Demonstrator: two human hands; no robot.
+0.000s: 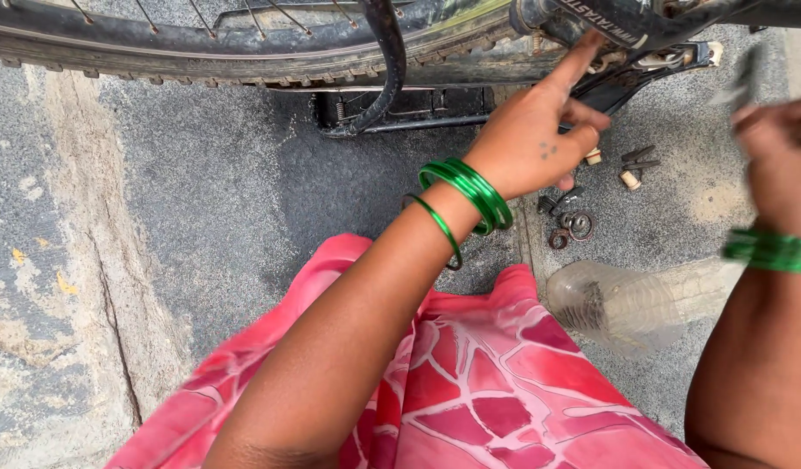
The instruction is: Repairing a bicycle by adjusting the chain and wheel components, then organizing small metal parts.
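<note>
Hands: left (539, 139) on bike frame (609, 22), right (778, 161) blurred (2 washers (571, 227)).

Hands: we see two, the left hand (530, 139) and the right hand (778, 161), which is blurred.
Bicycle wheels: we see one bicycle wheel (244, 52), only part of it.
Green bangles: we count about four on the left wrist (470, 195); the ones on the right wrist (769, 250) are too blurred to count.
Plastic bottles: one clear plastic bottle (635, 304) lying on the ground.
Small metal rings: about three rings (572, 227) on the ground.
Short bolts: about three bolts (633, 167) near the rings.
</note>
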